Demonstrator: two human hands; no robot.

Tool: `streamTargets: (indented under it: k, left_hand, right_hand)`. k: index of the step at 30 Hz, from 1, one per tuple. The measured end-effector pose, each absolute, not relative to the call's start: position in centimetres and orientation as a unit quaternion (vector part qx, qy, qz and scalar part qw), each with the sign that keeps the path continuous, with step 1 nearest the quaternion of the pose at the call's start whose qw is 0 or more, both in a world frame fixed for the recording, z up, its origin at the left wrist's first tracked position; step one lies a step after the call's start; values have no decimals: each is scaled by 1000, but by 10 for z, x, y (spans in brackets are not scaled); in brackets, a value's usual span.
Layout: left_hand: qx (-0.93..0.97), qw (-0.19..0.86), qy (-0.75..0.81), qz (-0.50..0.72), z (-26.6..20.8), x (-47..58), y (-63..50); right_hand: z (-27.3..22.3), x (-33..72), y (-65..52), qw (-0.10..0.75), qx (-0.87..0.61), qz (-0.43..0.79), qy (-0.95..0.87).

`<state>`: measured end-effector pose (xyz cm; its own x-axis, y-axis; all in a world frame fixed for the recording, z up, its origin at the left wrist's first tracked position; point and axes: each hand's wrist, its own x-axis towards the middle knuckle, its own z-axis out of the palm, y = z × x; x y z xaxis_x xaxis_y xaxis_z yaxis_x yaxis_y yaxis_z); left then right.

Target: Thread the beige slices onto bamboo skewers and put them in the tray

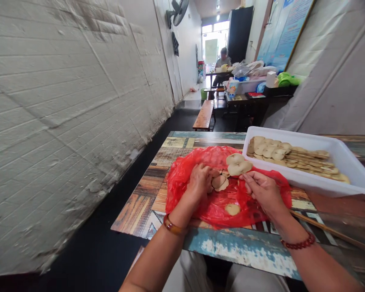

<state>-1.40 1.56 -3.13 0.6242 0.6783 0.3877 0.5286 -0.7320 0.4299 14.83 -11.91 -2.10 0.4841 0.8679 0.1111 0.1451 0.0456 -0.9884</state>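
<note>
My left hand (202, 178) curls over a red bag (181, 168) beside loose slices (220, 183); its fingertips are hidden, so I can't tell what it grips. Between my hands, the upper slices (239, 164) run slantwise, their lower-right edge nearer my right hand (246, 178), whose thumb and finger pinch it. Farther right sits the tray (310, 140). A stick's (328, 230) near end meets my forearm; its far end blurs.
</note>
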Motion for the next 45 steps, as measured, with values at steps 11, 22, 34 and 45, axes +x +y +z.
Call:
streamTargets:
  k: [11, 22, 34, 45]
  left_hand:
    - [894, 143, 334, 261, -39, -10, 24]
    - [813, 365, 302, 339, -35, -13, 23]
    - [723, 536, 309, 306, -26, -15, 17]
    - [430, 788, 235, 373, -5, -20, 11]
  right_hand:
    - [-28, 147, -116, 567, -627, 297, -444]
    - [-29, 149, -118, 576, -627, 287, -439]
    - [-23, 148, -120, 569, -631, 283, -446]
    - [-24, 143, -126, 553, -618, 368, -421]
